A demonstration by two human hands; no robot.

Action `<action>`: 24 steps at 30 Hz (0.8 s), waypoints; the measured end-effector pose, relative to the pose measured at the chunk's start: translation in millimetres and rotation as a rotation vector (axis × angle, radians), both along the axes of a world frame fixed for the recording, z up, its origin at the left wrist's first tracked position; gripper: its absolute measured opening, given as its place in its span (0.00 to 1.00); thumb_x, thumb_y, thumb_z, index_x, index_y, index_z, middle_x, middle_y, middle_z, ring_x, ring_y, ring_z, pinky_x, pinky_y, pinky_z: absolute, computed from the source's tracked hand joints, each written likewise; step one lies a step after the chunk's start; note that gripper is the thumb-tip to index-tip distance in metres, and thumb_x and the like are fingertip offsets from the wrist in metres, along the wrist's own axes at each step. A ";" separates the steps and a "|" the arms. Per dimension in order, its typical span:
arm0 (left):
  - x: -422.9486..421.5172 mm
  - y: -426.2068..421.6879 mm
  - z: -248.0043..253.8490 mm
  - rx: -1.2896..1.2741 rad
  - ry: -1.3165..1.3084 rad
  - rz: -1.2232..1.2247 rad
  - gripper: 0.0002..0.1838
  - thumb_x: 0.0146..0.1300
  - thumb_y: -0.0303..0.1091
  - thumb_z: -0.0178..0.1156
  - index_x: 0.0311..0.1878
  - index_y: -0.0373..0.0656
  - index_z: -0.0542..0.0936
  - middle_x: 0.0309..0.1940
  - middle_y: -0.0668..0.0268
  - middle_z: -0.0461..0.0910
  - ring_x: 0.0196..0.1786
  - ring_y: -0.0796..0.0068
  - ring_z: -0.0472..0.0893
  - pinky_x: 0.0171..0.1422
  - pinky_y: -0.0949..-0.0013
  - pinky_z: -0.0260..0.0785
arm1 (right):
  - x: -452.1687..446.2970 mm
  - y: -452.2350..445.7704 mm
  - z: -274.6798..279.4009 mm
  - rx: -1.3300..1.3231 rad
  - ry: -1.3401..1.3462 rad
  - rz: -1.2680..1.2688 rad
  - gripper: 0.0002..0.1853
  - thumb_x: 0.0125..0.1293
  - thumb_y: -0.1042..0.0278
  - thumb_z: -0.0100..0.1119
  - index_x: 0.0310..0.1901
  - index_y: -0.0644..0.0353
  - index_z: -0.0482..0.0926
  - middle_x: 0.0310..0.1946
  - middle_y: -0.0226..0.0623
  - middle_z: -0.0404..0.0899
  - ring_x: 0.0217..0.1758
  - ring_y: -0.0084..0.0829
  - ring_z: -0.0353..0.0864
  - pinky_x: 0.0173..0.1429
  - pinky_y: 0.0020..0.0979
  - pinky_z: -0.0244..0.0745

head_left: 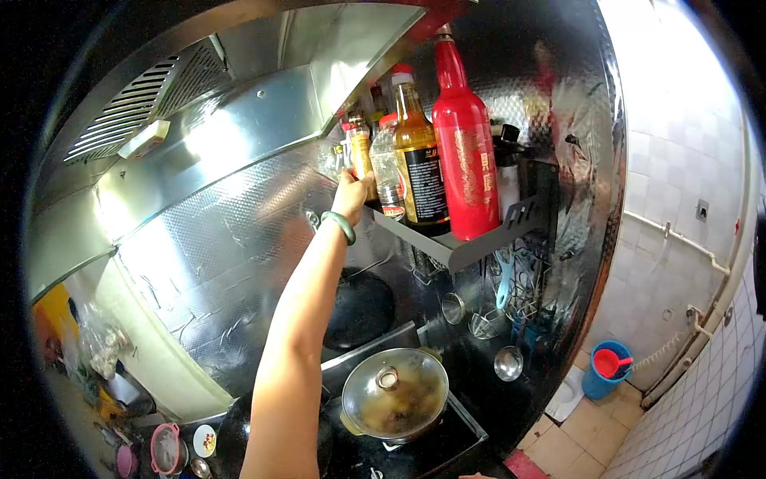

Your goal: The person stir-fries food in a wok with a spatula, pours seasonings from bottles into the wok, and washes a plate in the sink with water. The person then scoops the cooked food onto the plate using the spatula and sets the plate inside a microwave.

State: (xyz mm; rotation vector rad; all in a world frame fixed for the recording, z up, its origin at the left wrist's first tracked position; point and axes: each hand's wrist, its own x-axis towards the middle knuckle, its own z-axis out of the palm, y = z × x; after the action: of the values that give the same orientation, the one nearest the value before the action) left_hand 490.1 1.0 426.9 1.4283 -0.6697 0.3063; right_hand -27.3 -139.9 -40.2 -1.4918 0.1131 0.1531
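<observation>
My left hand [353, 195], with a green bangle on its wrist, reaches up to the left end of a grey wall shelf [447, 254]. Its fingers are closed around a small bottle with a yellow label [361, 152]. Right beside it stand a clear jar with a red lid [385, 164], a dark-labelled sauce bottle [420, 180] and a tall red bottle [467, 160]. Of my right hand [479, 477] only a sliver shows at the bottom edge, its fingers hidden.
Below the shelf, a glass-lidded pot [395, 399] sits on the stove. A ladle [508, 363] and strainers hang on the wall. Overhead is a range hood [239, 112]. At lower left are a pink basket [166, 449] and a white plate [204, 441]; a blue bucket [598, 383] stands right.
</observation>
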 end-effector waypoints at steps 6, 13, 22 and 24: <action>-11.7 -4.1 -1.6 0.003 -0.045 0.015 0.23 0.59 0.27 0.57 0.56 0.31 0.64 0.42 0.58 0.75 0.41 0.71 0.76 0.47 0.68 0.70 | 5.0 6.8 5.8 0.022 0.008 0.034 0.27 0.73 0.45 0.41 0.55 0.60 0.77 0.44 0.35 0.80 0.49 0.28 0.73 0.56 0.32 0.69; -1.1 -5.6 -10.6 0.358 -0.350 0.423 0.21 0.50 0.33 0.62 0.46 0.29 0.74 0.34 0.52 0.81 0.40 0.58 0.81 0.44 0.62 0.72 | 11.3 7.4 -13.1 -0.004 -0.026 0.037 0.23 0.72 0.51 0.47 0.55 0.61 0.77 0.47 0.36 0.80 0.52 0.26 0.73 0.59 0.31 0.68; -42.1 -9.2 -0.5 0.601 -0.230 0.764 0.35 0.48 0.50 0.65 0.55 0.36 0.68 0.44 0.48 0.80 0.51 0.50 0.78 0.60 0.50 0.62 | 24.1 19.6 11.9 -0.123 0.084 0.072 0.20 0.71 0.58 0.50 0.54 0.65 0.77 0.52 0.39 0.79 0.57 0.29 0.74 0.63 0.29 0.67; -34.0 -3.8 3.3 0.710 -0.298 0.734 0.38 0.47 0.55 0.67 0.53 0.34 0.69 0.42 0.46 0.81 0.48 0.50 0.80 0.55 0.55 0.69 | 30.3 23.0 9.9 -0.061 0.138 0.080 0.19 0.71 0.58 0.50 0.54 0.64 0.77 0.53 0.38 0.78 0.57 0.28 0.73 0.63 0.28 0.66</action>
State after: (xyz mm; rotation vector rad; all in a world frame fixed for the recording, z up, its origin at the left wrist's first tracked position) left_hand 456.1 -2.8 430.2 2.3248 -0.4793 0.9339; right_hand 3.0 -117.0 -30.3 -1.5464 0.1709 0.3195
